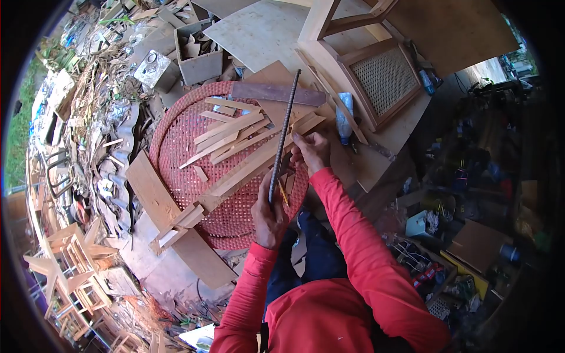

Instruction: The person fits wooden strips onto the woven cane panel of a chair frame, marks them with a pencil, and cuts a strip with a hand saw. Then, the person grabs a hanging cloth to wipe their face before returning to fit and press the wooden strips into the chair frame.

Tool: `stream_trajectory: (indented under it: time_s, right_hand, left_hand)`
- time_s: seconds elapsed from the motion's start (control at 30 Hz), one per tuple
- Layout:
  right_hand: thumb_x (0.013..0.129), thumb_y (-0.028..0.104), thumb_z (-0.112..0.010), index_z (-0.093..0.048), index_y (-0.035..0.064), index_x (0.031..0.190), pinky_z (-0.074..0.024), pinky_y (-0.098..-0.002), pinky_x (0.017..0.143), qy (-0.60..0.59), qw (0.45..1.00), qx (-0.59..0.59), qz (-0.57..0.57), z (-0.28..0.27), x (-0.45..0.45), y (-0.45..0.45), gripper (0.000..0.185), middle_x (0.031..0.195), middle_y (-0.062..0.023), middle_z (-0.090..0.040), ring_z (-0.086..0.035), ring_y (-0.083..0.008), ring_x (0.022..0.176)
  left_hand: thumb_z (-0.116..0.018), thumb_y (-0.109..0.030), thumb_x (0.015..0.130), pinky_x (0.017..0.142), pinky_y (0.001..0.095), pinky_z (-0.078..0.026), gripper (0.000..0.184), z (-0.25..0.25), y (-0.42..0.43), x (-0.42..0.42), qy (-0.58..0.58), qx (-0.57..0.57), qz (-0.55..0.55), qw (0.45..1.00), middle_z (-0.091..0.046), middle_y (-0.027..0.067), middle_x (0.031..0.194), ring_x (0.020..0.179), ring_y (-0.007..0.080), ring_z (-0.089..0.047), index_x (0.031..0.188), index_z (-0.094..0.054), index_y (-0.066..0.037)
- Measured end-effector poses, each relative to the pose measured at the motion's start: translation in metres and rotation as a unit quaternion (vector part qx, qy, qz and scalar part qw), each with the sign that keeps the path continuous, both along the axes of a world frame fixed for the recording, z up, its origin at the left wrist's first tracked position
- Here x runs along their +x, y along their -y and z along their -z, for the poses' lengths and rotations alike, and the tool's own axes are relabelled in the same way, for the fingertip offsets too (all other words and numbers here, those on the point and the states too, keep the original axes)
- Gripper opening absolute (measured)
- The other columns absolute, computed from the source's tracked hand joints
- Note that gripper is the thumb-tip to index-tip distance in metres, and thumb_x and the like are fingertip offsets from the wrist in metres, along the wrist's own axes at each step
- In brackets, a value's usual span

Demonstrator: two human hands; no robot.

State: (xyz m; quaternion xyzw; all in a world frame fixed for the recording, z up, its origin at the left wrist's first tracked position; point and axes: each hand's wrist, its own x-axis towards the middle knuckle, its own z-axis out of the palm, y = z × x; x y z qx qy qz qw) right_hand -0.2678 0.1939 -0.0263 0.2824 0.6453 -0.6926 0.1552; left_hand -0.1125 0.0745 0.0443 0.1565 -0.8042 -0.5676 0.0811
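My left hand (270,213) is closed around the lower end of a dark ribbed metal rod (285,126), which slants up across the woven red surface. My right hand (312,150) is to the right of the rod, its fingers curled in a pinch; what they hold is too small to make out. Between the hands, a dark flat piece (285,164) is partly hidden. A thin yellowish stick (284,193) shows beside my left hand. Beneath the rod, a long wooden strip (238,179) and several loose wood strips (229,132) lie on the round red woven top (176,150).
A brown board (176,217) crosses the woven top's left edge. To the right are a plastic bottle (344,117) and a wooden frame with cane mesh (382,76). A grey bin (200,62) holds scraps. Wooden stool frames (76,270) stand lower left.
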Motion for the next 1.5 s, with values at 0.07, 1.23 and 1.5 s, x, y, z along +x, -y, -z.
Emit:
stream_trajectory:
  time_s: [0.07, 1.23, 1.5]
  right_hand:
    - [0.095, 0.029, -0.086, -0.057, 0.0051, 0.091, -0.0467, -0.0307, 0.037, 0.000, 1.000, -0.004, 0.000, -0.001, 0.000, 0.000, 0.038, 0.072, -0.0098, -0.072, -0.068, -0.0174, 0.048]
    - [0.094, 0.026, -0.087, -0.054, 0.0076, 0.083, -0.0445, -0.0317, 0.036, -0.035, 0.998, 0.036, 0.027, 0.000, 0.006, 0.012, 0.039, 0.065, -0.0073, -0.067, -0.064, -0.0155, 0.044]
    - [0.094, 0.026, -0.088, -0.053, 0.0093, 0.087, -0.0403, -0.0301, 0.035, -0.012, 0.999, 0.006, 0.030, -0.001, 0.001, 0.011, 0.038, 0.067, -0.0065, -0.067, -0.060, -0.0137, 0.043]
  left_hand:
    - [-0.053, -0.005, 0.112, 0.072, 0.0287, -0.050, 0.036, 0.005, -0.003, 0.000, -0.013, -0.007, -0.007, 1.000, -0.068, 0.0075, 0.095, 0.079, 0.0119, -0.058, 0.148, -0.060, -0.002]
    - [-0.052, -0.004, 0.112, 0.071, 0.0289, -0.051, 0.036, 0.010, -0.008, 0.000, -0.005, 0.007, 0.024, 1.000, -0.068, 0.0077, 0.095, 0.078, 0.0121, -0.061, 0.148, -0.057, -0.004]
    - [-0.051, -0.002, 0.111, 0.073, 0.0292, -0.054, 0.040, 0.009, 0.004, 0.004, -0.006, 0.015, 0.001, 1.000, -0.074, 0.0138, 0.106, 0.083, 0.0123, -0.067, 0.151, -0.056, -0.004]
